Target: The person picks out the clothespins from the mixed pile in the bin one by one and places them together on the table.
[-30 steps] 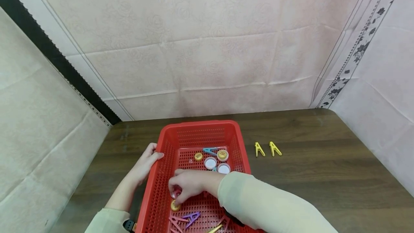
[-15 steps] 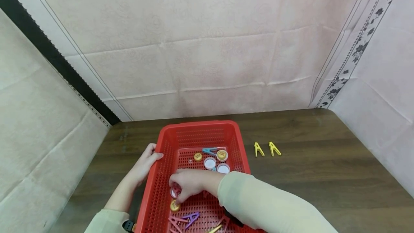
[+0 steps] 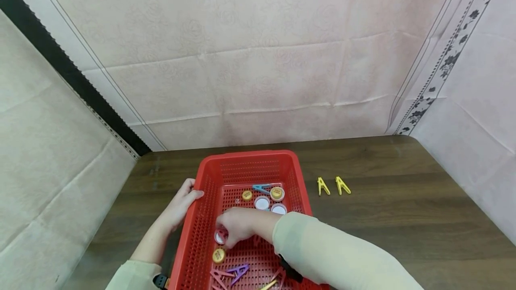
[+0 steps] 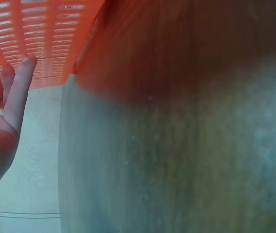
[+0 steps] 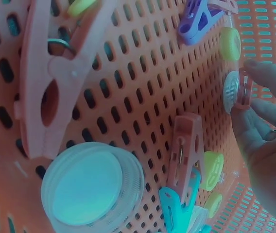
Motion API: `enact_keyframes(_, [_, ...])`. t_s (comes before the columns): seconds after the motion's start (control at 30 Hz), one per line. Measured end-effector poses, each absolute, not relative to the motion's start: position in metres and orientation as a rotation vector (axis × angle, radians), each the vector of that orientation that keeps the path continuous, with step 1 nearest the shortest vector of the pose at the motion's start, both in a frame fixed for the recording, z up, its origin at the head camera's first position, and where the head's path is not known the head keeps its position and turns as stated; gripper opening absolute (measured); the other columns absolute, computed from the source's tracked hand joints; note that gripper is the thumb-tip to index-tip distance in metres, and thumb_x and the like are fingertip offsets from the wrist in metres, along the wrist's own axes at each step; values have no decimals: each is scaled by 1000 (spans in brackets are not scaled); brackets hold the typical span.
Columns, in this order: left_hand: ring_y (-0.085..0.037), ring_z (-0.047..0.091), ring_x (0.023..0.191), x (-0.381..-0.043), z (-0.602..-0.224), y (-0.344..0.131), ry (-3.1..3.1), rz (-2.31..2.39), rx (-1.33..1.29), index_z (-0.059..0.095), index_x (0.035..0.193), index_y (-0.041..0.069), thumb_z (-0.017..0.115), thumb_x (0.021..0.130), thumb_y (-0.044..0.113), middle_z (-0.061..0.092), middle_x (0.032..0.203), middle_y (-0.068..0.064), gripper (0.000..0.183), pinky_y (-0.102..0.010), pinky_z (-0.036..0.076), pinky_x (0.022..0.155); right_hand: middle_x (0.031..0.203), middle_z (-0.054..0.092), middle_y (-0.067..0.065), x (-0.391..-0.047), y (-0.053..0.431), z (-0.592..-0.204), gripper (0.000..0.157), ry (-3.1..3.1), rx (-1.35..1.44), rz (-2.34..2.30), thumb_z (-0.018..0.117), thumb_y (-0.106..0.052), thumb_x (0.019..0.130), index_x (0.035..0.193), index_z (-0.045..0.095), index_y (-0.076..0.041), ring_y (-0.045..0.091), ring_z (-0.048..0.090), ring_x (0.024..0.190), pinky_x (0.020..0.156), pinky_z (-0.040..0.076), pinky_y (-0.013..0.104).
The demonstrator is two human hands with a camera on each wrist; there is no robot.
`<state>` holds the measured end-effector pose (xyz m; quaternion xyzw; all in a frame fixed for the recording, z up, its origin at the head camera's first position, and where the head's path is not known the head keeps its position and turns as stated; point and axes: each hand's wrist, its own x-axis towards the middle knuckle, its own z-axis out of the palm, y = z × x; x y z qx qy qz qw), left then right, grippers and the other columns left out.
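Observation:
In the head view my left hand (image 3: 182, 205) grips the left rim of a red plastic basket (image 3: 251, 155), thumb on top. The left wrist view shows its fingers (image 4: 19, 92) along the outer wall. My right hand (image 3: 239, 226) is down inside the basket. Thumb and fingers pinch a pink clothespin (image 5: 245, 88), seen nearly end-on in the right wrist view. Right beside it is a white ridged bottle cap (image 5: 231, 91). A yellow cap (image 3: 219, 255) lies just nearer, with a purple clothespin (image 3: 240, 272) and a pink clothespin (image 3: 218, 275) closer still.
Farther back in the basket lie white caps (image 3: 262, 202), small yellow caps (image 3: 247, 195) and a blue clothespin (image 3: 262, 187). Two yellow clothespins (image 3: 324, 186) lie on the wooden table (image 3: 387, 209), right of the basket. Cloth walls (image 3: 258, 79) enclose the table.
My right hand has shifted slightly right and away from me, its thumb now off the yellow cap. The left hand and basket have stayed in place.

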<state>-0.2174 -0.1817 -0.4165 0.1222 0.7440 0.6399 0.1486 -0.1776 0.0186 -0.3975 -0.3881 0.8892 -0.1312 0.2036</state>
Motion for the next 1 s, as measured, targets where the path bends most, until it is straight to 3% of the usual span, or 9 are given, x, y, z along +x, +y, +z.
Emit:
enact_keyframes(0.13, [-27,65,78,-217,-417,-181,2130,1845,350,30,114,-1,42,95,11,47,105,-25,26,-43,58,65,78,54,-9,-177,19,-397,26,2486,-1079,-353,78,-25,74,90,59,-15,4,50,71,61,42,17])
enact_keyframes(0.47, [-25,65,77,-217,-416,-181,2142,1847,352,30,115,-2,42,94,11,47,104,-24,27,-42,58,64,83,51,-8,-179,25,-386,23,2551,-1063,-406,72,-17,76,96,61,-13,6,45,73,61,40,17])
enact_keyframes(0.73, [-26,66,74,-218,-417,-182,2146,1842,354,33,113,-4,43,94,12,54,96,-22,26,-44,58,63,97,55,-5,-186,36,-370,38,2618,-985,-463,72,-24,80,114,60,-11,6,48,80,66,43,19])
enact_keyframes(1.0, [-31,66,74,-218,-415,-182,2124,1843,367,33,111,-4,43,95,13,54,96,-25,26,-48,57,62,102,55,-4,-195,55,-353,42,2667,-887,-575,72,-22,80,119,59,-10,8,50,86,75,47,20])
